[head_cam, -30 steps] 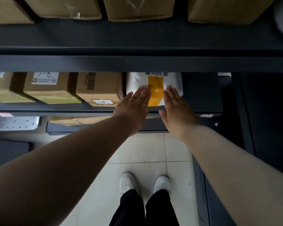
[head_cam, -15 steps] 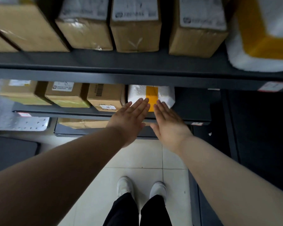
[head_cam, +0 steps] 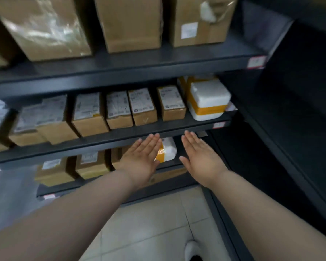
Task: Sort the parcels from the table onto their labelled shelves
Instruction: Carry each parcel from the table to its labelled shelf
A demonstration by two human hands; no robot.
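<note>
Both hands are out front, nothing gripped. Left hand [head_cam: 141,161] is flat, back up, fingers straight and pressed together. Right hand [head_cam: 200,159] is likewise flat, thumb sticking out toward 9 o'clock.

The white foam parcel [head_cam: 168,150] with orange tape lies on the lower shelf [head_cam: 83,182], at 2 o'clock from my left hand and 10 o'clock from my right. My left fingers overlap its left side in view; cannot tell if they touch. The right hand is apart from it, dark gap between.

The middle shelf [head_cam: 120,135] edge runs at 12 o'clock just past my fingertips. It carries a row of labelled cardboard boxes [head_cam: 143,108] and a second foam box [head_cam: 208,99] at its right end. Tiled floor [head_cam: 149,223] at 6 o'clock.
</note>
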